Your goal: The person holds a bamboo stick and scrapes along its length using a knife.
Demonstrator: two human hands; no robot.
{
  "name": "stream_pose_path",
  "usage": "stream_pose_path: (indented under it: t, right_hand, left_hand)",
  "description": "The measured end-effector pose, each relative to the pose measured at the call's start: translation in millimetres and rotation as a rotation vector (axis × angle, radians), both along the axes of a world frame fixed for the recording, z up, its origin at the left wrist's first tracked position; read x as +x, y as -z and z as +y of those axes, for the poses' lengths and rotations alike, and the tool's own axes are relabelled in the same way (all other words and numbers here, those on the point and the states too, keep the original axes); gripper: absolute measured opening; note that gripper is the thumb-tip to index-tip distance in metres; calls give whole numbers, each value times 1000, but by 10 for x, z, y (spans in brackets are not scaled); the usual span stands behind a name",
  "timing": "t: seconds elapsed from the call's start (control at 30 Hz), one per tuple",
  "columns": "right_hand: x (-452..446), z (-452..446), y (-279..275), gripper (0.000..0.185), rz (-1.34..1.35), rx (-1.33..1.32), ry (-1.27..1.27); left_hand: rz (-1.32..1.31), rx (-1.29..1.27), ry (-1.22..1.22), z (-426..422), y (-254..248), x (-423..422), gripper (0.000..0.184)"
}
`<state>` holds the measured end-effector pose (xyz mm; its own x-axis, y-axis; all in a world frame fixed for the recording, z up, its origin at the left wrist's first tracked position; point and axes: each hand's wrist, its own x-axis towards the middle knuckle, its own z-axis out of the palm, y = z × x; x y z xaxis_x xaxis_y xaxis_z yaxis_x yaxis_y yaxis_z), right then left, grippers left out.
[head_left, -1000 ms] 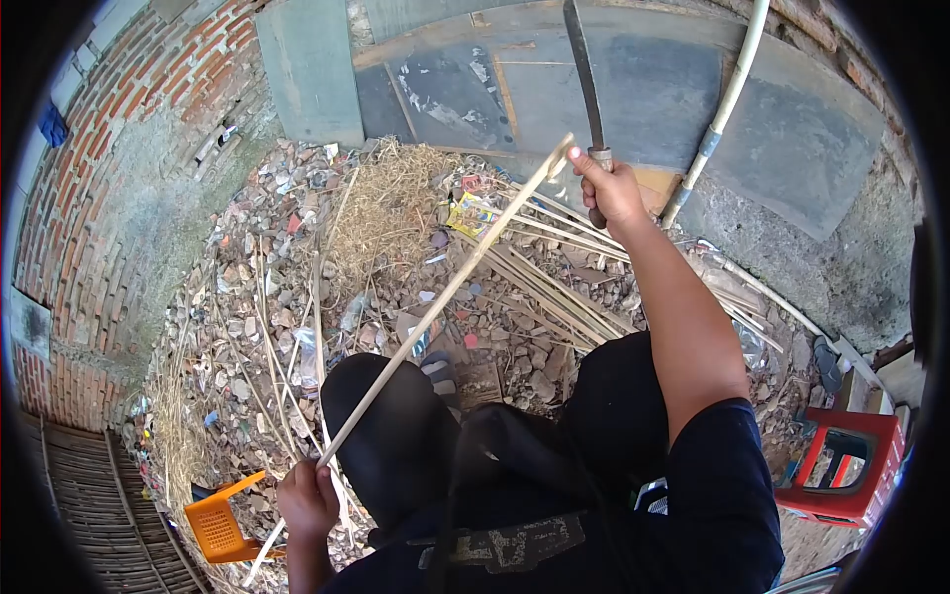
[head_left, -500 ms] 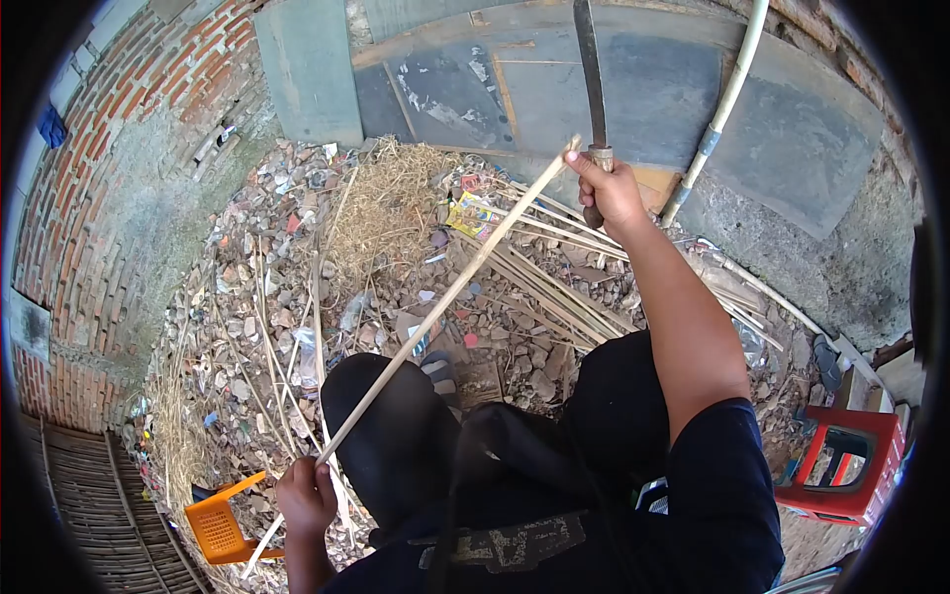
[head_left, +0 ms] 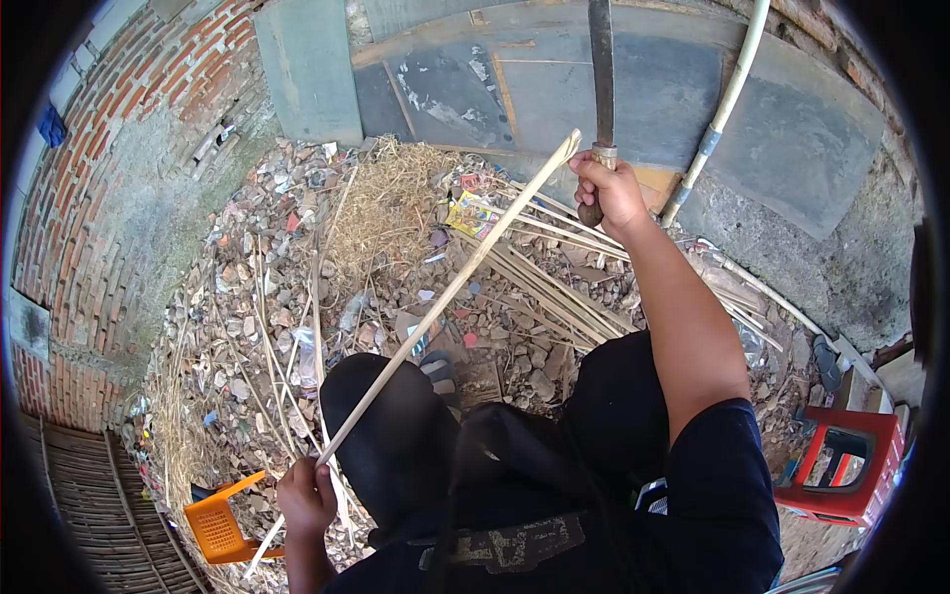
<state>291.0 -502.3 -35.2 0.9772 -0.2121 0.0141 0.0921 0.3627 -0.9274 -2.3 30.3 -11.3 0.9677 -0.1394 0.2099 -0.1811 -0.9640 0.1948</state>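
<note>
A long pale wooden strip runs diagonally from the lower left up to the centre top, passing over my bent knee. My left hand is closed round its lower part. Near the strip's upper end, my right hand grips the handle of a long machete, whose dark blade points up. The thumb and index finger of that hand are beside the strip's tip; whether they touch it I cannot tell.
Several pale strips lie on rubble, with dry straw behind. An orange plastic chair is at lower left, a red stool at right. A pole leans against grey panels.
The machete has swung slightly right and its blade is more upright. My right thumb has shifted off the face of the strip's tip. My left hand has stayed in place.
</note>
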Motion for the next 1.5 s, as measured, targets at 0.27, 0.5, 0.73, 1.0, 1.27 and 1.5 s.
stream_pose_path:
  t: [0.27,0.5,0.73,1.0,1.27,1.5]
  right_hand:
    - [-43,43,-101,23,26,141,2]
    - [4,5,-21,21,-2,81,-21]
    - [63,-153,81,11,-7,-40,108]
    - [92,-289,193,16,135,-272,393]
    - [139,-417,331,36,225,-717,476]
    - [1,-41,-44,40,21,-927,290]
  left_hand:
    - [4,-6,8,16,8,7,14]
    - [2,-1,24,22,-2,18,13]
    - [24,-13,7,41,-23,4,14]
    - [38,6,-53,211,-125,-9,19]
    - [191,-250,-182,86,-338,-47,26]
    - [292,-437,-120,-252,-223,-15,14]
